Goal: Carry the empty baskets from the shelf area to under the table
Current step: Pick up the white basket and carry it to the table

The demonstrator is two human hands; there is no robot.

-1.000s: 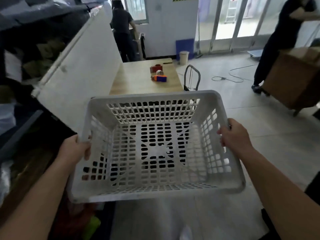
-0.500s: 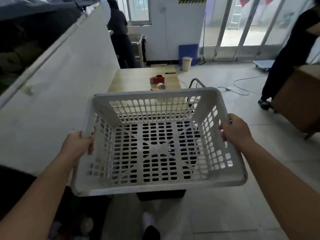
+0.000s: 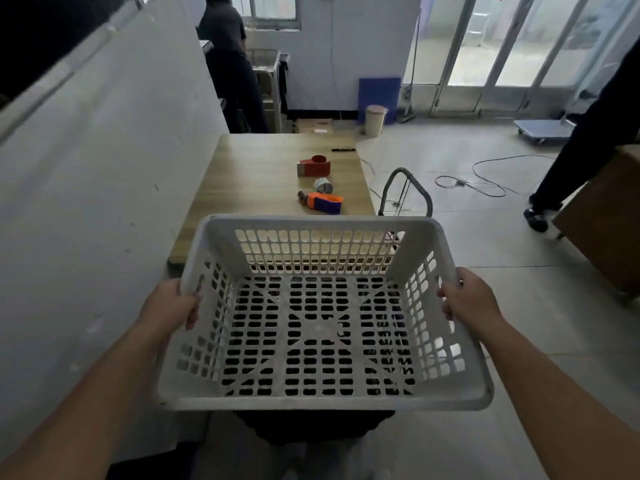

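I hold an empty white perforated plastic basket (image 3: 322, 398) in front of me at waist height. My left hand (image 3: 171, 304) grips its left rim and my right hand (image 3: 465, 301) grips its right rim. The basket's far edge overlaps the near end of a wooden table (image 3: 256, 178), which stands straight ahead against a white panel. Nothing lies in the basket. The space under the table is hidden by the tabletop and the basket.
On the table lie a red tape dispenser (image 3: 313, 165), a tape roll (image 3: 322, 185) and an orange-blue dispenser (image 3: 323, 202). A white panel (image 3: 104, 188) runs along my left. A hand trolley handle (image 3: 407, 194) stands right of the table. One person (image 3: 232, 60) stands beyond it, another (image 3: 571, 157) by a brown box at right.
I have walked forward with the basket; the table is nearer and the dark shelf on the left has slid out of view. Both hands keep the same grip.
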